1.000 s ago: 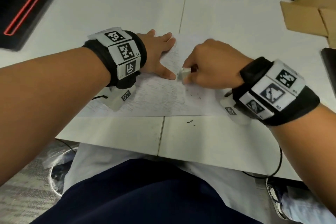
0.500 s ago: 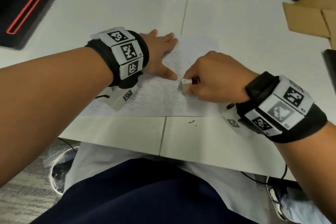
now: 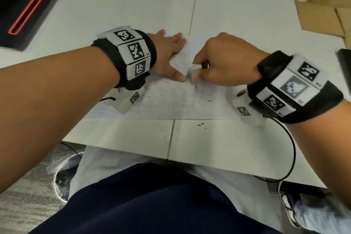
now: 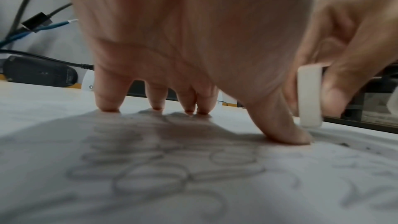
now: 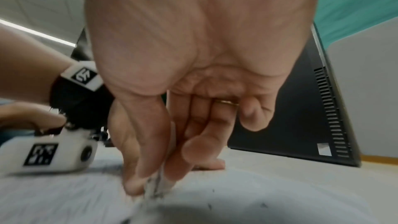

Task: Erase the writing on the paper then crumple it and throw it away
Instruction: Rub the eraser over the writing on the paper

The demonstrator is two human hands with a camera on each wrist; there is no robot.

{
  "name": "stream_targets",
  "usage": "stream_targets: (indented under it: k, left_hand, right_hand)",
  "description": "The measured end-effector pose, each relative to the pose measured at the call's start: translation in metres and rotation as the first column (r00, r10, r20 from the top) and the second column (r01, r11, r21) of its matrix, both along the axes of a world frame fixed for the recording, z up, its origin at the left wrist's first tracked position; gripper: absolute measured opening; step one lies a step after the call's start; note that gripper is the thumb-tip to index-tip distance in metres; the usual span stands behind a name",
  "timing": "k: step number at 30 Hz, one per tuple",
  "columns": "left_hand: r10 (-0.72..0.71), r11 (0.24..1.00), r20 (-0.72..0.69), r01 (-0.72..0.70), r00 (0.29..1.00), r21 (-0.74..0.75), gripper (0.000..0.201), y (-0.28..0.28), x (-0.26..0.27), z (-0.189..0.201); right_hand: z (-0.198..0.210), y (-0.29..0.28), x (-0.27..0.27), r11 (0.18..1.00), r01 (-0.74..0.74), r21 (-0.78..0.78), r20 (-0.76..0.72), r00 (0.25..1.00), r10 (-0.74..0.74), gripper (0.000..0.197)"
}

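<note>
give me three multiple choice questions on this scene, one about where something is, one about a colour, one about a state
1. Where does the left hand rest?
A. flat on the paper
B. on the black device
C. in the lap

2. What colour is the eraser?
A. pink
B. white
C. blue

3. What is the state of the writing on the paper?
A. fully erased
B. partly erased, pencil lines remain
C. paper already crumpled

Answers:
1. A, the left wrist view shows the fingertips pressed on the sheet.
2. B, the block pinched in the right hand is white in both the head and left wrist views.
3. B, pencil scribbles still cover the sheet's left part, and dark eraser crumbs lie beside the eraser on the flat sheet.
</note>
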State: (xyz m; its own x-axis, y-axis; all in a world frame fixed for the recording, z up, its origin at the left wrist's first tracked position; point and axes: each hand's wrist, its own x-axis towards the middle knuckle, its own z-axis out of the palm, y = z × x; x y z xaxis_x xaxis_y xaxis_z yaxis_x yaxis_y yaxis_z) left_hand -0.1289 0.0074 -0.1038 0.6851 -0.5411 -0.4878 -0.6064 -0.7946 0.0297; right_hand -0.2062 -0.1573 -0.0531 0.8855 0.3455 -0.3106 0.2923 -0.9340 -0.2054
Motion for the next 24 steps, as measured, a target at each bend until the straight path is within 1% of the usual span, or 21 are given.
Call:
stream_targets:
  k: [3,7,9,11,13,15,17,19,21,24]
  left_hand:
    - [0.000,1.000,0.002,0.000,1.000,-0.002,0.114,0.001,0.001,-0.002]
    - [-0.020,0.999,0.003,0.020,1.000,0.028,0.116,0.000,0.001,-0.001]
    - [-0.035,0.999,0.015,0.034,0.999,0.039,0.116,-0.002,0.001,-0.001]
    - [-0.040,0.999,0.026,0.039,0.999,0.036,0.116,-0.002,0.001,-0.001]
    - [-0.041,0.999,0.032,0.041,0.999,0.005,0.120,-0.001,0.001,0.001]
    - [-0.014,0.998,0.029,0.016,0.999,-0.066,0.126,0.002,-0.001,0.001]
    - [0.027,0.991,0.022,-0.024,0.999,-0.135,0.129,0.006,-0.004,0.003]
    - [0.063,0.984,0.011,-0.060,0.998,-0.166,0.125,0.008,-0.006,0.006]
    - [0.077,0.982,0.003,-0.075,0.997,-0.172,0.119,0.011,-0.006,0.007]
    - [0.031,0.994,0.005,-0.030,1.000,-0.105,0.116,0.017,-0.006,0.005]
  right_hand:
    - [-0.008,0.002,-0.007,0.999,-0.025,-0.033,-0.021,0.999,0.024,0.022]
    - [-0.008,-0.001,-0.042,0.998,-0.056,0.012,-0.145,0.988,0.057,0.025]
    - [-0.007,-0.002,-0.053,0.998,-0.069,0.004,-0.179,0.981,0.069,0.025]
    - [-0.006,-0.002,-0.055,0.998,-0.067,-0.005,-0.221,0.973,0.064,0.027]
    - [-0.004,-0.004,-0.049,0.999,-0.024,0.038,-0.243,0.969,0.033,0.026]
    - [-0.002,-0.009,-0.034,0.992,0.055,0.109,-0.191,0.981,-0.033,0.019]
    - [0.001,-0.014,-0.015,0.981,0.106,0.161,-0.077,0.993,-0.094,0.010]
    - [0.001,-0.019,0.008,0.975,0.146,0.170,0.039,0.987,-0.155,0.015]
    - [-0.001,-0.021,0.030,0.974,0.174,0.144,0.128,0.973,-0.192,0.022]
    - [-0.004,-0.018,0.050,0.982,0.162,0.098,0.150,0.973,-0.175,0.023]
